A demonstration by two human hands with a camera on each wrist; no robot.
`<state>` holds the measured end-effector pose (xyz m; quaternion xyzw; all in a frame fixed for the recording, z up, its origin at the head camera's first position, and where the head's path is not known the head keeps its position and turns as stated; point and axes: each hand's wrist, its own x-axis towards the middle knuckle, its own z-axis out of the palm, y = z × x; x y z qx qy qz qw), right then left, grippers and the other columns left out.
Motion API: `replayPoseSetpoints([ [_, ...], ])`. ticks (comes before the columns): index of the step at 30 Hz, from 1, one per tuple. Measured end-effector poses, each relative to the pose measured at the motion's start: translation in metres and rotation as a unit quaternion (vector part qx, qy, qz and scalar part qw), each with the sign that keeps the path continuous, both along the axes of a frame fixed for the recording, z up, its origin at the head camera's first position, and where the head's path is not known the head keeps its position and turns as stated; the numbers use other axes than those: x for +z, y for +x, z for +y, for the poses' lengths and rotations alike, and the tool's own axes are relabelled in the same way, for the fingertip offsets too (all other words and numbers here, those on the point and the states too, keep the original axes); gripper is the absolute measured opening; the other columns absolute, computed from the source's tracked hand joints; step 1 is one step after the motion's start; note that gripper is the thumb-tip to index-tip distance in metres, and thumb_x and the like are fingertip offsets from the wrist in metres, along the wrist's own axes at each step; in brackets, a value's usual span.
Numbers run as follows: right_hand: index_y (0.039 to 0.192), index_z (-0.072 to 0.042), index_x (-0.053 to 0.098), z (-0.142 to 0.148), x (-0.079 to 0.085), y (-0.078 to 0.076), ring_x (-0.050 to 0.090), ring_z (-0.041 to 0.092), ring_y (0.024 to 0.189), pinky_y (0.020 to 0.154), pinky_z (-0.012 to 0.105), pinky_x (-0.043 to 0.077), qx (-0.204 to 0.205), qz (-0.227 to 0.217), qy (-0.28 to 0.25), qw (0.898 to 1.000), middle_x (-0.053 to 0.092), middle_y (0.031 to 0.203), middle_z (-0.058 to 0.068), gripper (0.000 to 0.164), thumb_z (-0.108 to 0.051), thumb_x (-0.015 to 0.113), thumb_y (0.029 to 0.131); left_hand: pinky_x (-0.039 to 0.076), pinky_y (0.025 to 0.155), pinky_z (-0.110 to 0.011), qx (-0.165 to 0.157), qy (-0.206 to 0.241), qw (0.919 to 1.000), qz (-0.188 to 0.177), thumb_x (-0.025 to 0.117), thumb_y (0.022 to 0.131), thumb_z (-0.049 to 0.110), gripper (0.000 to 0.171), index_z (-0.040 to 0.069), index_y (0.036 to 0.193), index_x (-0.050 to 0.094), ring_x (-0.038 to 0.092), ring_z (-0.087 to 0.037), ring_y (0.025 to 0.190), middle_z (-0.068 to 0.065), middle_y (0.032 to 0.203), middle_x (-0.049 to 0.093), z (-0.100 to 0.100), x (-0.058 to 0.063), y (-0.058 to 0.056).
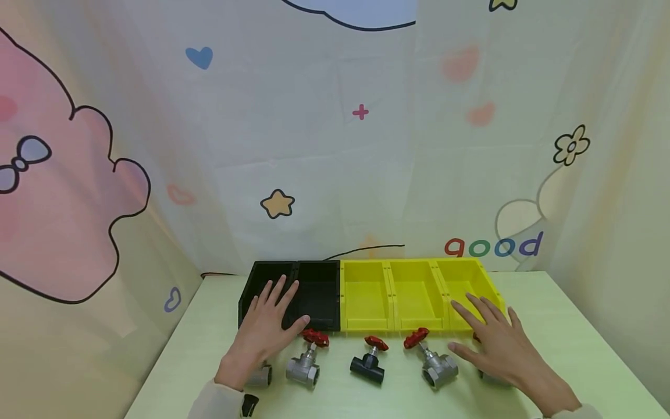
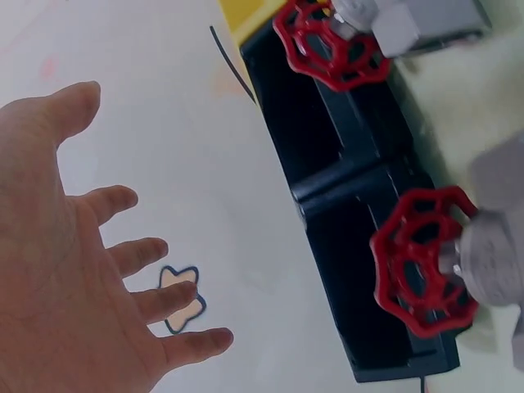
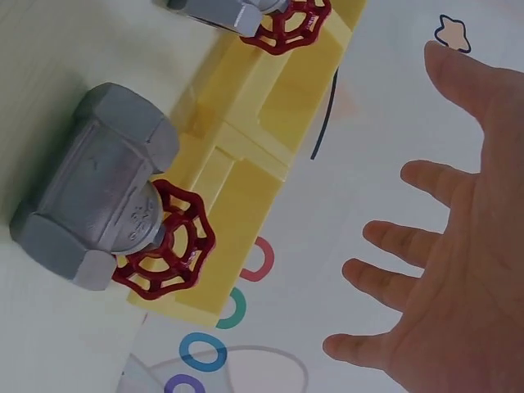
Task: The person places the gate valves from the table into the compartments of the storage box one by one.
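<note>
My left hand (image 1: pixel 266 329) hovers with spread, straight fingers in front of the black bins and holds nothing. Beneath it, a metal valve (image 1: pixel 260 375) is mostly hidden; its red handwheel (image 2: pixel 424 262) shows in the left wrist view. Just right of that hand lies another silver valve (image 1: pixel 302 370) with a red handwheel. A black tee-shaped valve (image 1: pixel 368 368) lies midway between the hands. Also empty, my right hand (image 1: pixel 499 346) is spread near the rightmost yellow bin. A silver valve (image 1: pixel 439 370) lies to its left, and one more valve (image 3: pixel 98 184) is largely covered by it in the head view.
Two black bins (image 1: pixel 317 323) and three yellow bins (image 1: pixel 366 325) form a row at the back of the pale green table (image 1: pixel 398 401). Behind them hangs a printed curtain (image 1: pixel 314 134). A dark object (image 1: pixel 250 404) shows beside the left sleeve.
</note>
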<state>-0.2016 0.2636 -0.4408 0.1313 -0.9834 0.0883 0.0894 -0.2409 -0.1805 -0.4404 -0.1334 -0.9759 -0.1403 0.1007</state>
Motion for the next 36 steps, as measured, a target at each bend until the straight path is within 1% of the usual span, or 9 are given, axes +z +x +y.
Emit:
replayPoseSetpoints([
  [5, 0.148, -0.023, 0.044, 0.004, -0.003, 0.004, 0.032, 0.049, 0.137, 0.104, 0.079, 0.014, -0.006, -0.008, -0.003, 1.000, 0.034, 0.154, 0.021, 0.086, -0.072, 0.060, 0.080, 0.021, 0.117, -0.064, 0.014, 0.009, 0.9998, -0.007, 0.048, 0.092, 0.067, 0.081, 0.029, 0.158, 0.022, 0.012, -0.037, 0.153, -0.006, 0.167, 0.012, -0.011, -0.003, -0.004],
  [9, 0.146, -0.022, 0.047, 0.009, -0.009, 0.007, 0.038, 0.050, 0.133, 0.103, 0.079, 0.017, -0.012, -0.009, 0.005, 1.000, 0.036, 0.152, 0.022, 0.085, -0.069, 0.066, 0.078, 0.022, 0.116, -0.064, 0.022, 0.018, 0.9995, -0.017, 0.051, 0.093, 0.063, 0.082, 0.025, 0.159, 0.020, 0.012, -0.039, 0.152, -0.009, 0.167, 0.012, -0.021, -0.006, -0.009],
  [14, 0.143, -0.020, 0.052, 0.016, -0.016, 0.008, 0.044, 0.052, 0.126, 0.099, 0.080, 0.021, -0.019, -0.012, 0.019, 1.000, 0.042, 0.148, 0.024, 0.085, -0.068, 0.069, 0.074, 0.031, 0.111, -0.065, 0.036, 0.040, 0.9980, -0.032, 0.054, 0.094, 0.057, 0.083, 0.021, 0.159, 0.016, 0.012, -0.043, 0.151, -0.014, 0.166, 0.011, -0.035, -0.011, -0.016],
  [19, 0.139, -0.019, 0.056, 0.021, -0.022, 0.011, 0.046, 0.051, 0.125, 0.097, 0.080, 0.025, -0.026, -0.023, 0.023, 0.999, 0.048, 0.144, 0.024, 0.081, -0.063, 0.074, 0.073, 0.040, 0.102, -0.064, 0.050, 0.053, 0.9965, -0.040, 0.058, 0.097, 0.043, 0.080, 0.015, 0.159, 0.016, 0.016, -0.047, 0.148, -0.020, 0.164, 0.012, -0.049, -0.017, -0.022],
  [22, 0.138, -0.019, 0.057, 0.024, -0.026, 0.011, 0.047, 0.050, 0.124, 0.096, 0.080, 0.027, -0.032, -0.033, 0.026, 0.999, 0.049, 0.143, 0.023, 0.080, -0.061, 0.076, 0.072, 0.038, 0.105, -0.064, 0.058, 0.063, 0.9948, -0.056, 0.058, 0.098, 0.036, 0.078, 0.013, 0.159, 0.015, 0.017, -0.048, 0.148, -0.022, 0.164, 0.011, -0.057, -0.022, -0.026],
  [25, 0.136, -0.020, 0.059, 0.027, -0.030, 0.012, 0.049, 0.049, 0.122, 0.095, 0.080, 0.028, -0.035, -0.036, 0.027, 0.998, 0.050, 0.141, 0.023, 0.080, -0.061, 0.077, 0.070, 0.034, 0.109, -0.064, 0.066, 0.074, 0.9923, -0.074, 0.057, 0.098, 0.034, 0.079, 0.011, 0.159, 0.013, 0.018, -0.048, 0.147, -0.023, 0.163, 0.009, -0.065, -0.028, -0.029],
  [30, 0.135, -0.021, 0.059, 0.032, -0.037, 0.013, 0.054, 0.048, 0.116, 0.092, 0.077, 0.033, -0.032, -0.036, 0.024, 0.999, 0.053, 0.138, 0.021, 0.079, -0.058, 0.080, 0.069, 0.033, 0.109, -0.065, 0.075, 0.085, 0.9897, -0.087, 0.056, 0.099, 0.031, 0.079, 0.007, 0.158, 0.011, 0.024, -0.051, 0.144, -0.026, 0.162, 0.010, -0.075, -0.036, -0.035],
  [33, 0.135, -0.021, 0.059, 0.035, -0.038, 0.013, 0.054, 0.049, 0.116, 0.091, 0.074, 0.038, -0.032, -0.058, 0.019, 0.998, 0.054, 0.136, 0.022, 0.079, -0.057, 0.081, 0.069, 0.034, 0.108, -0.065, 0.079, 0.091, 0.9888, -0.087, 0.056, 0.099, 0.030, 0.078, 0.004, 0.158, 0.011, 0.029, -0.053, 0.141, -0.029, 0.161, 0.013, -0.079, -0.039, -0.037],
  [36, 0.136, -0.020, 0.059, 0.038, -0.039, 0.012, 0.054, 0.050, 0.115, 0.087, 0.069, 0.044, -0.035, -0.082, 0.016, 0.996, 0.052, 0.137, 0.027, 0.079, -0.056, 0.081, 0.069, 0.035, 0.107, -0.065, 0.082, 0.097, 0.9883, -0.084, 0.056, 0.099, 0.026, 0.077, 0.001, 0.157, 0.013, 0.034, -0.054, 0.137, -0.031, 0.158, 0.017, -0.082, -0.040, -0.040],
])
